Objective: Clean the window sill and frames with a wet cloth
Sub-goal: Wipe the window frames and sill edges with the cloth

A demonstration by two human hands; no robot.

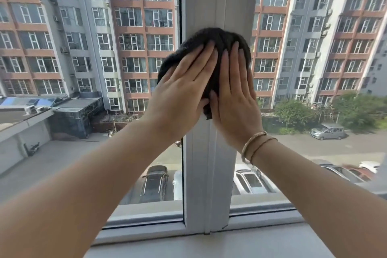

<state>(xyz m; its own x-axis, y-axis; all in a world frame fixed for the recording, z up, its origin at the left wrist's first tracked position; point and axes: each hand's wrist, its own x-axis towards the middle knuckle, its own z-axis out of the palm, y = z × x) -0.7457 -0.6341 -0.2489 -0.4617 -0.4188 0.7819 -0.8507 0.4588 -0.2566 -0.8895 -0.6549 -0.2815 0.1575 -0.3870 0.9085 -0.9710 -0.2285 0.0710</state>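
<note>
A dark cloth (211, 37) is pressed flat against the white vertical window frame post (209, 163) at the middle of the view. My left hand (182, 88) lies flat on the cloth's left part, fingers straight and pointing up. My right hand (233, 94) lies flat on its right part, with bracelets at the wrist. Both palms cover most of the cloth; only its top edge and a bottom corner show. The white window sill (188, 247) runs along the bottom.
Glass panes (83, 69) flank the post on both sides, with apartment blocks, a street and parked cars outside. The lower frame rail (146, 230) meets the post above the sill.
</note>
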